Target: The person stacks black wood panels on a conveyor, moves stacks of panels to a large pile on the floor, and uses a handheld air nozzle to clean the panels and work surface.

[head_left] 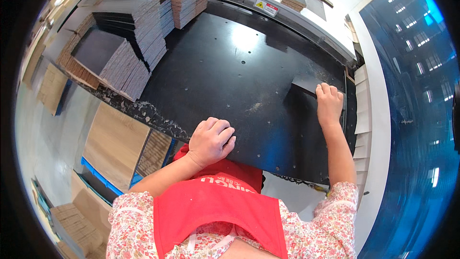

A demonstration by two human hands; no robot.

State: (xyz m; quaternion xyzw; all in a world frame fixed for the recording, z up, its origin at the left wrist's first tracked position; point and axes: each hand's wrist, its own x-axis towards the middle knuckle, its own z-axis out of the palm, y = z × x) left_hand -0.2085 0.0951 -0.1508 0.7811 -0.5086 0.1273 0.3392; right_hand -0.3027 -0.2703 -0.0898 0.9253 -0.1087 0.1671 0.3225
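My right hand point(328, 103) is closed over the upper edge of a dark board point(303, 87) near the right end of the black worktable point(215, 67). The board's dark surface blends into the tabletop, so its full outline is hard to make out. My left hand point(212, 139) is curled into a loose fist at the table's front edge, close to my red apron point(215, 211). Nothing shows between its fingers, and the palm side is hidden.
Tall stacks of cut boards point(129, 43) stand at the table's left end. Behind the table runs a white machine ledge point(306, 24) with a warning label and small boards. A blue glossy panel point(412, 91) rises at right. Wood-grain boards point(117, 144) lie lower left.
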